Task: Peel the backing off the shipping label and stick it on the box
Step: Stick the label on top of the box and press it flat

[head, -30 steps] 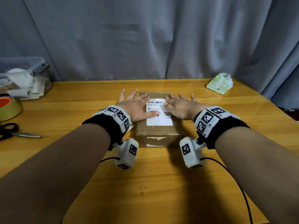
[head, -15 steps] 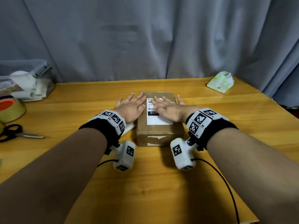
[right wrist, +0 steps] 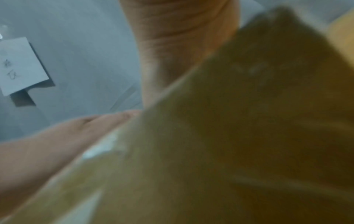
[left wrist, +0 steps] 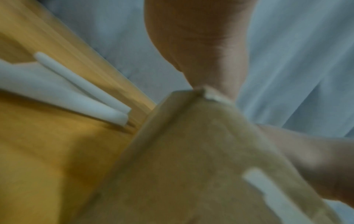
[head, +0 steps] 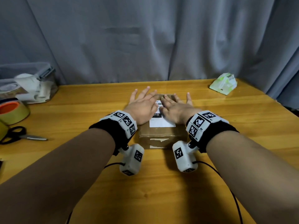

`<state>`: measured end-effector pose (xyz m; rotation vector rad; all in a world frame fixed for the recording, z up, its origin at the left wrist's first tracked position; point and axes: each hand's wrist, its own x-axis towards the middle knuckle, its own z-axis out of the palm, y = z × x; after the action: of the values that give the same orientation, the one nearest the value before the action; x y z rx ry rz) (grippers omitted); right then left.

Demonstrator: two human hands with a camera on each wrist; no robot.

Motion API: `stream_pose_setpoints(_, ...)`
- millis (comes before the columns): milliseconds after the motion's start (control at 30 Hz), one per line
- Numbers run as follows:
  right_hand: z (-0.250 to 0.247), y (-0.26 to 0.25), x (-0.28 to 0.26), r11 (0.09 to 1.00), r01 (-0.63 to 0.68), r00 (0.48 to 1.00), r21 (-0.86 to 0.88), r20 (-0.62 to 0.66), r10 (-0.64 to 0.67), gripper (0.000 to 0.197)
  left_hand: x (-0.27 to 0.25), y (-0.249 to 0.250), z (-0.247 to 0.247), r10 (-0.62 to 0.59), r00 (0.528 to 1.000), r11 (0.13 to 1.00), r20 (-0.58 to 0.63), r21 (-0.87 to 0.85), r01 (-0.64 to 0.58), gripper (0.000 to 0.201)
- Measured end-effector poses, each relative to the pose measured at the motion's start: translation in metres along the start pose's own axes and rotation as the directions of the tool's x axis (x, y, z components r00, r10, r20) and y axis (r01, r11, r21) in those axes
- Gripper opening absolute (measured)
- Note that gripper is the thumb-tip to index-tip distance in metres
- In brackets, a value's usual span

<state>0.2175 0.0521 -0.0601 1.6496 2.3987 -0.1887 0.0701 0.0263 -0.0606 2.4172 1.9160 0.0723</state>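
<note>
A small brown cardboard box (head: 161, 136) stands in the middle of the wooden table (head: 161, 183). A white shipping label (head: 160, 122) with a barcode lies flat on its top. My left hand (head: 143, 102) lies flat with straight fingers over the box's left edge and the label's left side. My right hand (head: 174, 105) lies flat across the label's right part, fingers spread. The two hands hide most of the label. In the left wrist view the box (left wrist: 191, 166) fills the lower frame, with curled white backing paper (left wrist: 76, 84) on the table beside it.
At the left edge are a clear plastic bin (head: 27, 84) with white rolls, a tape roll (head: 13, 111) with an orange core, and black-handled scissors (head: 19, 136). A green-white packet (head: 224, 83) lies at the far right. A grey curtain (head: 145, 38) hangs behind.
Both hands have slid inward over the label until they nearly meet, then forward toward the box's far edge. The box has not moved.
</note>
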Motion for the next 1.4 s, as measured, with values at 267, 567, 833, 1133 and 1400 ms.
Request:
stream_pose_setpoints(267, -0.001, 0.018, -0.006, 0.992, -0.056, 0.998, -0.111, -0.026, 0.054, 0.054, 0.003, -0.003, -0.001, -0.089, 0.976, 0.991, 0.197, 0.118, 0.066, 0.053)
stream_pose_setpoints(567, 0.001, 0.003, -0.008, 0.996, 0.085, 0.990, 0.022, -0.112, -0.082, 0.057, 0.005, 0.007, 0.002, -0.084, 0.986, 0.996, 0.146, 0.049, 0.078, 0.053)
stream_pose_setpoints(833, 0.008, 0.005, -0.004, 1.000, -0.020, 0.991, 0.007, -0.131, 0.020, 0.059, 0.001, 0.001, 0.004, -0.169, 0.983, 0.978, 0.074, 0.139, 0.158, 0.054)
stream_pose_setpoints(1133, 0.010, 0.015, -0.004, 0.985, -0.063, 0.992, 0.162, -0.100, 0.080, 0.065, -0.003, -0.002, 0.006, -0.293, 0.956, 0.956, 0.029, 0.022, 0.293, 0.060)
stream_pose_setpoints(1400, -0.001, 0.014, 0.017, 0.825, 0.197, 0.980, 0.530, -0.121, -0.157, 0.048, 0.017, -0.008, 0.004, 0.095, 0.994, 0.941, -0.057, -0.320, -0.109, 0.041)
